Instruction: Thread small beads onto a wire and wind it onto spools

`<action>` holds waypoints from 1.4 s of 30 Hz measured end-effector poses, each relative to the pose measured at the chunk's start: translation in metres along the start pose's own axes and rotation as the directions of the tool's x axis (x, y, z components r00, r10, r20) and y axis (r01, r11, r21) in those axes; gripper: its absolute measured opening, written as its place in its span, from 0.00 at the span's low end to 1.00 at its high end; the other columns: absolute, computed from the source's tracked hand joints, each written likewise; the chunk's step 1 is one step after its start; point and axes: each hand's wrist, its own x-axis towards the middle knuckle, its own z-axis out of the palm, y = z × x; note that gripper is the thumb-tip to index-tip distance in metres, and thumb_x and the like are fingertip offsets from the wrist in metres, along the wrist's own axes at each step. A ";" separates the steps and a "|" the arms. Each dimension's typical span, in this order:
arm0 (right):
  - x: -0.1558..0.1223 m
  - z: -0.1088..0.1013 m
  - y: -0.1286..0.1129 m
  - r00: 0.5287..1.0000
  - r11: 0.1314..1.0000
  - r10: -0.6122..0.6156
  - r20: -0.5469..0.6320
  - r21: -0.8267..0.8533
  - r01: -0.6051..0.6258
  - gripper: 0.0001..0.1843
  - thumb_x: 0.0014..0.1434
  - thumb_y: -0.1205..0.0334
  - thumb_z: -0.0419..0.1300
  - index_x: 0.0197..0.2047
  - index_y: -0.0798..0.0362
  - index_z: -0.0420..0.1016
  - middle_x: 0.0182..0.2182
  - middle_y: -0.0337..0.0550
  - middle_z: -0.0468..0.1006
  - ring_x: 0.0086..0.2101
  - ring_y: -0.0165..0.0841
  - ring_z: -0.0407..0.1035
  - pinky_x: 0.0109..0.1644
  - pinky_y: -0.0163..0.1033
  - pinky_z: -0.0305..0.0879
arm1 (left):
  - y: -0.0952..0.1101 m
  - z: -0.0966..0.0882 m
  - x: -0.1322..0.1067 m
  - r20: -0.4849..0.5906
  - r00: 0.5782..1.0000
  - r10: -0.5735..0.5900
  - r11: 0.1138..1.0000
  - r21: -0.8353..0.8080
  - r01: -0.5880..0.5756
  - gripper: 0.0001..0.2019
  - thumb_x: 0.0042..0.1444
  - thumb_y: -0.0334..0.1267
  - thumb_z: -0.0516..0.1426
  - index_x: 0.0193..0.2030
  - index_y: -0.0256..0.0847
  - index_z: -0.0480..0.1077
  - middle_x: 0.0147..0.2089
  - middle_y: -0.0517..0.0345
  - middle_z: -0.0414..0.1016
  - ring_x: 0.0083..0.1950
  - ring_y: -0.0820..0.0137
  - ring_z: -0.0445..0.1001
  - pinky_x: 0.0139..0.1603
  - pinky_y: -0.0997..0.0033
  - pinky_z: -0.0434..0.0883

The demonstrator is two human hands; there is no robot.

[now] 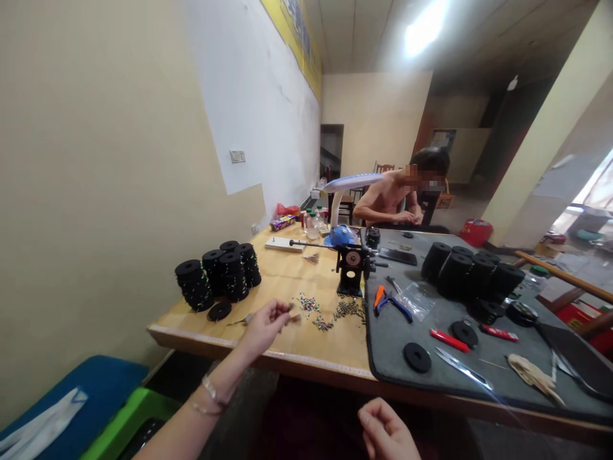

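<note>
My left hand reaches over the front of the wooden table, its fingertips pinched on a small thin piece beside a scatter of tiny coloured beads and small metal parts. A thin needle-like tool lies just left of that hand. My right hand hangs low below the table's front edge, fingers curled closed, and what it holds cannot be made out. A small black winding machine stands behind the beads.
Stacks of black spools stand at the left and on the grey mat. The mat carries pliers, red lighters, scissors and loose spools. Another person sits at the far end by a desk lamp.
</note>
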 end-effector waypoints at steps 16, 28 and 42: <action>-0.007 0.029 -0.004 0.999 0.995 -0.016 -0.040 -0.099 0.013 0.22 0.49 0.42 0.61 0.27 0.53 0.63 0.09 0.27 0.62 0.12 0.21 0.49 0.18 0.28 0.43 | 0.025 0.094 -0.125 0.524 0.810 -0.265 0.514 -0.634 0.578 0.11 0.47 0.36 0.62 0.26 0.38 0.62 0.25 0.60 0.72 0.24 0.76 0.68 0.22 0.80 0.63; 0.003 0.021 0.000 0.995 0.994 -0.039 -0.089 -0.108 0.029 0.22 0.47 0.43 0.64 0.27 0.54 0.65 0.08 0.28 0.63 0.12 0.22 0.51 0.17 0.28 0.45 | 0.028 0.096 -0.126 0.552 0.812 -0.190 0.537 -0.633 0.557 0.11 0.47 0.40 0.63 0.28 0.37 0.66 0.27 0.58 0.73 0.27 0.73 0.70 0.27 0.75 0.66; 0.005 0.018 0.008 0.990 0.987 0.127 0.068 0.093 -0.133 0.20 0.46 0.49 0.67 0.28 0.57 0.67 0.14 0.33 0.70 0.12 0.19 0.52 0.15 0.27 0.36 | 0.026 0.097 -0.127 0.546 0.820 -0.172 0.610 -0.594 0.524 0.12 0.49 0.42 0.61 0.28 0.36 0.66 0.24 0.58 0.72 0.23 0.76 0.66 0.23 0.78 0.61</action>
